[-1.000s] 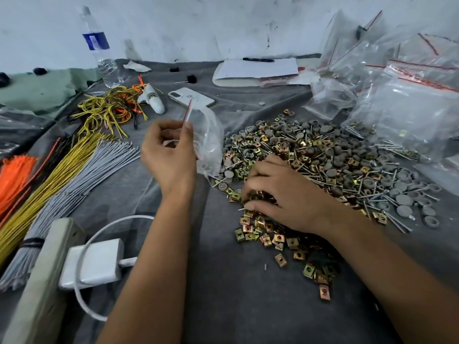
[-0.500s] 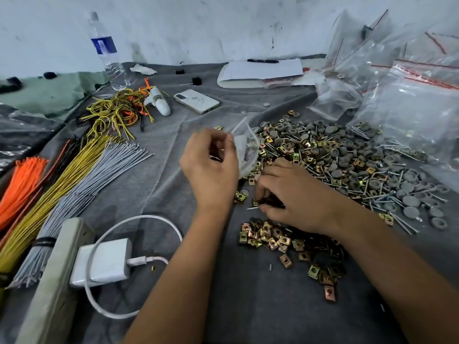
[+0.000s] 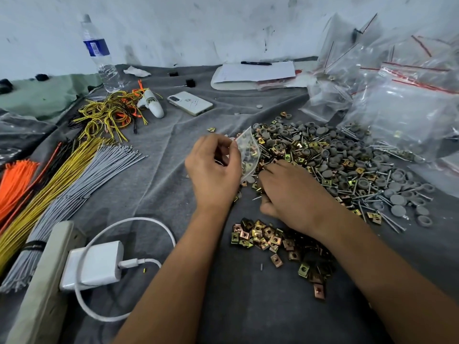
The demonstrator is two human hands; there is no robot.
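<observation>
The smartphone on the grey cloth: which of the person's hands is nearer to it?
Left. The left hand, pinching a small clear bag, is below the smartphone in the picture, nearer the person. The right hand lies farther right, on the heap of screws and clip nuts.

Gold, brass and copper on square clips (image 3: 269, 240), lower centre. Matt grey on round caps (image 3: 398, 199), right. Clear small bag (image 3: 248, 155), centre. Clear big bags (image 3: 409, 108) with red seal stripes, upper right. Orange, yellow, grey wire bundles (image 3: 74, 189), left. Blue-labelled bottle (image 3: 95, 47), upper left.
</observation>
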